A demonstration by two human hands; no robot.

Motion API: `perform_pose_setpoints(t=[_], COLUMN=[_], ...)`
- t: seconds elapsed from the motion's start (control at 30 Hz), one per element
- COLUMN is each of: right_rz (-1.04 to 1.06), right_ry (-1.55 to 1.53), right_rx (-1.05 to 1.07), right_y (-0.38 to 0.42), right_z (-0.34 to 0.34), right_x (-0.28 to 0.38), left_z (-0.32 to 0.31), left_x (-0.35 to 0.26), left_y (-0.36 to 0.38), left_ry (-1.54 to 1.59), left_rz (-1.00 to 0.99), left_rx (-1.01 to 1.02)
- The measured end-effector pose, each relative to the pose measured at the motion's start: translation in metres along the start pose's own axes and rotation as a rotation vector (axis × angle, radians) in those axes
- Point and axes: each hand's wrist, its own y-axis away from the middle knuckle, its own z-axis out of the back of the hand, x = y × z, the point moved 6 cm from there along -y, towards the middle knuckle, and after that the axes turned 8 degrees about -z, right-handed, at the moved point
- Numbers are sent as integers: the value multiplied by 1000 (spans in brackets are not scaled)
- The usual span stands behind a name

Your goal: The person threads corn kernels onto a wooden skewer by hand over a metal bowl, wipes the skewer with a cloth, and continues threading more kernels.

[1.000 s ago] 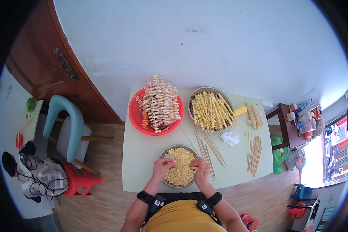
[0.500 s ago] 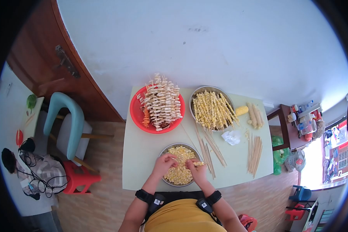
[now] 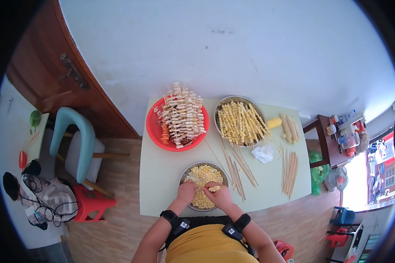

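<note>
Over the near bowl of loose corn kernels (image 3: 201,204), both my hands work close together. My right hand (image 3: 220,195) is closed around a short row of corn kernels (image 3: 214,189), apparently on a skewer whose stick I cannot make out. My left hand (image 3: 187,191) is curled at the bowl's left side, fingers bent in among the kernels; what it pinches, if anything, is hidden. Bare wooden skewers (image 3: 235,175) lie on the table just right of the bowl. Behind them a metal bowl (image 3: 262,115) holds finished-looking corn skewers (image 3: 239,122).
A red basin (image 3: 151,131) piled with skewers of white slices (image 3: 184,116) stands at the back left. Rightward are a crumpled white tissue (image 3: 263,154), a corn cob (image 3: 274,123), pale bare cobs (image 3: 289,129) and more skewers (image 3: 289,173). A blue chair (image 3: 85,149) is left of the table.
My left hand has dropped lower and curled inward. My right hand has shifted left over the bowl, carrying the row of corn kernels with it.
</note>
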Motion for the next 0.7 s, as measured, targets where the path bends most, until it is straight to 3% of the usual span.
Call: perform_pose_setpoints(t=[0.07,0.17,0.23,0.33,0.7], right_rz=[-29,-3,-30,-38,-2], right_ry=[189,33,-65,-184,-185], right_rx=[190,159,87,9,23], right_y=[2,9,10,9,7], right_z=[-21,-18,-13,-4,-2], right_x=[-21,-19,-25,-19,-7], left_z=[4,15,19,13,12], left_x=[-1,-2,8,19,22], left_y=[0,3,10,10,12], left_ry=[19,185,526,643,748], left_rz=[6,37,219,216,266], left_rx=[-8,-26,-197,-306,-295])
